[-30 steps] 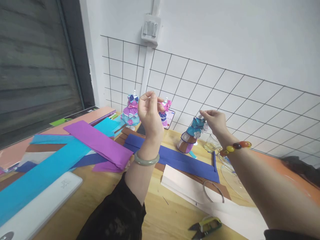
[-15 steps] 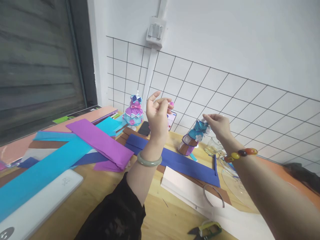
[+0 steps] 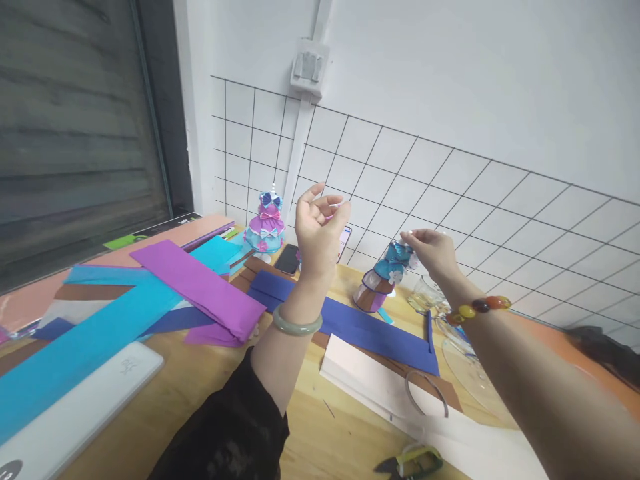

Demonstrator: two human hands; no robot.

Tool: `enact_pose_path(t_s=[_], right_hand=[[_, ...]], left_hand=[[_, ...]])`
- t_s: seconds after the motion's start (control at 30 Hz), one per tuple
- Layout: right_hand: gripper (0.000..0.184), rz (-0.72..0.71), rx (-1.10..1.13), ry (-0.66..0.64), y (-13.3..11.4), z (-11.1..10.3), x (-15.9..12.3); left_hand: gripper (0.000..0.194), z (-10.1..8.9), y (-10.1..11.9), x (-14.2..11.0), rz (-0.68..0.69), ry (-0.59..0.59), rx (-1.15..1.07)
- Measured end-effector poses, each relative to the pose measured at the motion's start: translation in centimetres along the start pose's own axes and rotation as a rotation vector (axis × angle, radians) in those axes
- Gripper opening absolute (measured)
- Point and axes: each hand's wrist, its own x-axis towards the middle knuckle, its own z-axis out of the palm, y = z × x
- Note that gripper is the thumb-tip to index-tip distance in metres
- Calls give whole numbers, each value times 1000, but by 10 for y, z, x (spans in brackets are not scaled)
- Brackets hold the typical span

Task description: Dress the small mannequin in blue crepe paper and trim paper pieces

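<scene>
My right hand (image 3: 431, 252) pinches the top of a miniature dress on a stand (image 3: 391, 263), which leans to the right. Its bodice is shiny teal, with white flowers, and the lower skirt has white, brown and purple panels. Raised in the middle is my left hand (image 3: 320, 230), its fingers loosely bent and apart, with nothing visible in them. Behind it, another pink miniature dress is almost wholly hidden. Further left stands a finished-looking doll dress (image 3: 265, 223) in purple, pink and light blue, with bows and a beaded top.
Strips of blue crepe paper (image 3: 380, 337), purple paper (image 3: 200, 287), turquoise paper (image 3: 95, 353) and pale paper (image 3: 360, 373) cover the table. Thread snips (image 3: 413, 461) lie in front, beside a wire ring (image 3: 427, 393). A white device (image 3: 100, 400), phone (image 3: 287, 259) and glass cup (image 3: 425, 293) are around.
My left hand's fingers have gone from close together to spread apart, and the hand has shifted slightly right. My right hand stays at the teal dress's top. The view has shifted a little.
</scene>
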Motion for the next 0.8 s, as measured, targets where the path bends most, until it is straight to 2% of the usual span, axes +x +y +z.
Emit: enact_pose_path(t_s=[0.27,0.5,0.67,0.8], right_hand=[[42,41,-48,29,-5,-11,-6],[42,41,-37,76,3,-35,-18],[41,113,-69,94,17,-62,-50],[42,206,-210,-59,42,-81,-86]], left_hand=[[31,2,1,-5,-39,2,18],[24,7,-2,-9,-50,-65,22],[27,12,-2,-13,-82,-121,-2],[31,15,-4,-17,-89,-144,-37]])
